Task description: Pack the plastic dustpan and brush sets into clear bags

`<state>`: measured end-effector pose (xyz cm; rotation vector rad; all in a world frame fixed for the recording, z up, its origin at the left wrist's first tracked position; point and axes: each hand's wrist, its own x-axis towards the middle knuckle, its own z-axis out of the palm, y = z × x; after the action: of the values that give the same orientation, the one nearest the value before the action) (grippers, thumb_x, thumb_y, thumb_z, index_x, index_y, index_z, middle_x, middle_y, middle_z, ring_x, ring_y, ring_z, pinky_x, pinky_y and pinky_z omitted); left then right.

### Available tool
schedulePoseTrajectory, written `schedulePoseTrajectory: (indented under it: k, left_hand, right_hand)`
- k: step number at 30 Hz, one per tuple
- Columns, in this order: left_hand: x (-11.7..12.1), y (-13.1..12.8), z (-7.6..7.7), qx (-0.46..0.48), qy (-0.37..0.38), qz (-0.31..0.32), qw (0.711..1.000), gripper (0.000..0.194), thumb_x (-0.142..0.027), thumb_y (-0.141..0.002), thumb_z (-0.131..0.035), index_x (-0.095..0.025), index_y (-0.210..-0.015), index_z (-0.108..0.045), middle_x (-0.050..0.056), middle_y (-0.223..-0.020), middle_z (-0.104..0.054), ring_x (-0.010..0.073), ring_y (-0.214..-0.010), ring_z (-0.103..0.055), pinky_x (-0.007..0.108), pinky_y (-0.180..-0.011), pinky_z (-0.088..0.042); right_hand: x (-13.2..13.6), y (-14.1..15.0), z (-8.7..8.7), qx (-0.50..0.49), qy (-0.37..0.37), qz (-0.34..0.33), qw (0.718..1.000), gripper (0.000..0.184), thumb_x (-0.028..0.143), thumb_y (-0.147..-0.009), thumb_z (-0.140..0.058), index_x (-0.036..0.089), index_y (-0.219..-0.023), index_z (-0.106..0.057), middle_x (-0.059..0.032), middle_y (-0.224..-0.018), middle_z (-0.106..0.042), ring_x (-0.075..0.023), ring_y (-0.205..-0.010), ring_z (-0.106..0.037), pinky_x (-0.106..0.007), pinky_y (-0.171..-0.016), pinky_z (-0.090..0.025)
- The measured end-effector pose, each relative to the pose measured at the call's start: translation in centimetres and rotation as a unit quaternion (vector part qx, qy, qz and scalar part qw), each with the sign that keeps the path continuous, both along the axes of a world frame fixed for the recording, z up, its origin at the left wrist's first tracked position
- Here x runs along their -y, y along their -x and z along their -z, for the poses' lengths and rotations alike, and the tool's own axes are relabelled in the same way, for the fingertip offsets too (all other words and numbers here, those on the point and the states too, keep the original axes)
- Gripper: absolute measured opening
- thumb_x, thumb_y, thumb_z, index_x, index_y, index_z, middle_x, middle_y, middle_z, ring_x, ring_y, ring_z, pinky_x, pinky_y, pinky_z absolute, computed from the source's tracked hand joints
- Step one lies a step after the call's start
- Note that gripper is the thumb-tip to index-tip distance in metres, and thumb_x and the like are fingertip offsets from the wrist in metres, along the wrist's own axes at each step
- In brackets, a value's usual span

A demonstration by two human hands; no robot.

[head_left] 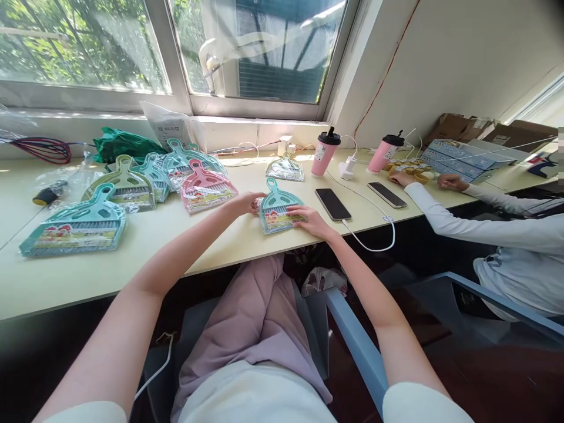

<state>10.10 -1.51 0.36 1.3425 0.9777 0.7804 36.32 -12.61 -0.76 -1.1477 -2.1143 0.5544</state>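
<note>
A small turquoise dustpan and brush set (274,202) in clear plastic wrap lies by the table's front edge, its handle pointing towards the window. At its left edge my left hand (247,203) is closed, fingertips pinching the side of the packet. My right hand (309,221) grips the right side, fingers stretched across the printed label and thumb hidden. Farther left sit a wrapped pink set (206,187), an olive green set (126,187) and a larger turquoise set (79,226). Behind the packet in my hands is a clear-wrapped set with an olive handle (285,167).
Right of my hands lie a black phone (332,204) on a white cable and a second phone (386,195). Two pink cups (325,154) with black lids stand behind. A co-worker's hands (400,178) rest near blue boxes (467,160). A screwdriver (50,192) lies far left.
</note>
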Motion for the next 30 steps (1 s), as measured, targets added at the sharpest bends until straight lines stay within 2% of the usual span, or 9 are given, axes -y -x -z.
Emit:
schedulePoseTrajectory:
  k: [3, 6, 9, 14, 17, 20, 25, 27, 30]
  left_hand:
    - [0.9, 0.3, -0.4, -0.023, 0.051, 0.025, 0.998, 0.034, -0.032, -0.062, -0.092, -0.015, -0.083, -0.071, 0.007, -0.071, -0.069, 0.025, -0.072, -0.071, 0.041, -0.075, -0.06]
    - [2.0, 0.8, -0.2, 0.091, 0.0, 0.005, 0.996, 0.043, -0.036, -0.067, -0.089, -0.016, -0.101, -0.071, 0.008, -0.091, -0.077, 0.0266, -0.088, -0.076, 0.04, -0.085, -0.062]
    - [1.7, 2.8, -0.1, 0.172, -0.05, -0.051, 0.983, 0.047, -0.045, -0.075, -0.085, -0.017, -0.11, -0.067, 0.008, -0.098, -0.078, 0.0265, -0.093, -0.077, 0.04, -0.087, -0.063]
    - [-1.0, 8.5, -0.7, 0.188, -0.082, -0.176, 0.963, 0.045, -0.048, -0.079, -0.084, -0.017, -0.107, -0.068, 0.008, -0.093, -0.079, 0.0293, -0.097, -0.078, 0.041, -0.088, -0.065]
    - [-1.9, 10.9, -1.0, 0.208, -0.064, -0.216, 0.952, 0.042, -0.044, -0.083, -0.083, -0.018, -0.113, -0.069, 0.008, -0.095, -0.08, 0.0297, -0.1, -0.078, 0.042, -0.09, -0.066]
    - [-2.0, 12.0, -1.1, 0.245, -0.027, -0.26, 0.934, 0.039, -0.038, -0.086, -0.08, -0.018, -0.118, -0.07, 0.007, -0.097, -0.081, 0.0274, -0.101, -0.078, 0.041, -0.092, -0.066]
    - [-1.9, 11.5, -0.9, 0.265, -0.009, -0.268, 0.926, 0.033, -0.032, -0.089, -0.076, -0.017, -0.119, -0.071, 0.008, -0.102, -0.081, 0.028, -0.108, -0.077, 0.042, -0.097, -0.064]
    - [-1.9, 11.0, -0.8, 0.276, -0.015, -0.26, 0.925, 0.03, -0.029, -0.09, -0.075, -0.017, -0.117, -0.072, 0.008, -0.102, -0.081, 0.028, -0.109, -0.077, 0.042, -0.1, -0.063]
    - [-1.8, 10.4, -1.0, 0.299, -0.019, -0.274, 0.914, 0.031, -0.034, -0.093, -0.073, -0.018, -0.119, -0.072, 0.007, -0.103, -0.082, 0.0276, -0.11, -0.077, 0.041, -0.101, -0.062]
  right_hand:
    - [0.4, 0.7, 0.3, 0.011, -0.028, 0.023, 0.999, 0.022, 0.02, -0.087, -0.073, 0.029, -0.105, -0.082, -0.0057, -0.135, -0.073, -0.0297, -0.13, -0.066, -0.05, -0.115, -0.047]
    - [0.0, 3.0, 0.4, 0.065, -0.09, 0.073, 0.991, 0.012, 0.021, -0.091, -0.071, 0.027, -0.095, -0.081, -0.008, -0.122, -0.075, -0.0313, -0.122, -0.065, -0.05, -0.109, -0.045]
    - [-1.6, 6.9, 0.1, 0.117, -0.144, 0.079, 0.979, 0.013, 0.02, -0.095, -0.068, 0.025, -0.096, -0.08, -0.009, -0.117, -0.075, -0.0305, -0.118, -0.062, -0.047, -0.108, -0.04]
    - [-5.8, 13.4, -0.7, 0.146, -0.187, 0.054, 0.97, 0.026, 0.015, -0.102, -0.055, 0.024, -0.095, -0.079, -0.0077, -0.103, -0.075, -0.026, -0.105, -0.064, -0.041, -0.101, -0.039]
    - [-7.2, 15.3, -0.8, 0.155, -0.219, 0.041, 0.962, 0.029, 0.013, -0.103, -0.054, 0.023, -0.089, -0.077, -0.0072, -0.099, -0.074, -0.0242, -0.101, -0.064, -0.04, -0.101, -0.038]
    - [-7.1, 15.4, -0.5, 0.182, -0.238, 0.018, 0.954, 0.031, 0.009, -0.103, -0.052, 0.021, -0.088, -0.076, -0.0079, -0.099, -0.075, -0.0227, -0.099, -0.065, -0.038, -0.101, -0.038]
    - [-5.9, 14.8, 0.1, 0.199, -0.184, -0.034, 0.962, 0.021, 0.006, -0.097, -0.058, 0.018, -0.102, -0.074, -0.0082, -0.104, -0.077, -0.0218, -0.093, -0.068, -0.034, -0.091, -0.043]
    - [-5.7, 14.8, 0.1, 0.147, -0.133, -0.041, 0.979, 0.016, 0.016, -0.096, -0.066, 0.019, -0.111, -0.072, -0.0071, -0.111, -0.077, -0.0188, -0.082, -0.066, -0.032, -0.084, -0.045]
    - [-5.9, 15.0, -0.1, 0.03, -0.04, -0.019, 0.999, 0.016, 0.03, -0.1, -0.064, 0.019, -0.096, -0.074, -0.006, -0.108, -0.078, -0.0128, -0.063, -0.06, -0.03, -0.075, -0.048]
